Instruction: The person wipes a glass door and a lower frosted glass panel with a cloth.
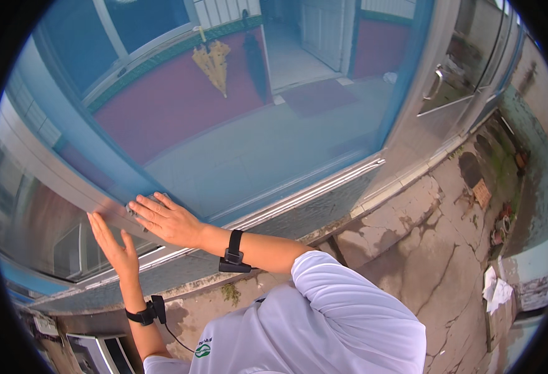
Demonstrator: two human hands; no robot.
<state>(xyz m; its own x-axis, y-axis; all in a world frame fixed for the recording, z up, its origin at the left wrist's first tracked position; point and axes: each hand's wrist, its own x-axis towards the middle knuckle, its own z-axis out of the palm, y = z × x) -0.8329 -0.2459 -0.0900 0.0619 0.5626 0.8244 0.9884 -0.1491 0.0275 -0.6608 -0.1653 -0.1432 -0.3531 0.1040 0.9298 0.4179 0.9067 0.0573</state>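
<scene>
My right hand (166,222) lies over a grey cloth or pad (138,208), only partly visible beneath the fingers, against the lower part of a window frame (63,173). Whether the fingers grip it, I cannot tell. Left of it, my left hand (117,252) has its fingers extended, with the fingertips at the edge of the same frame. Both hands are beside the large sliding window pane (264,145), which has a blue edge. A metal sill track (297,194) runs along the bottom of the window. Each wrist wears a black strap with a small device.
Behind the glass, a yellow folded umbrella (213,65) hangs on a red wall near an open white door (327,32). A glazed door with a metal handle (435,83) stands at the right. Cracked concrete paving (423,262) and white papers (497,290) lie outside.
</scene>
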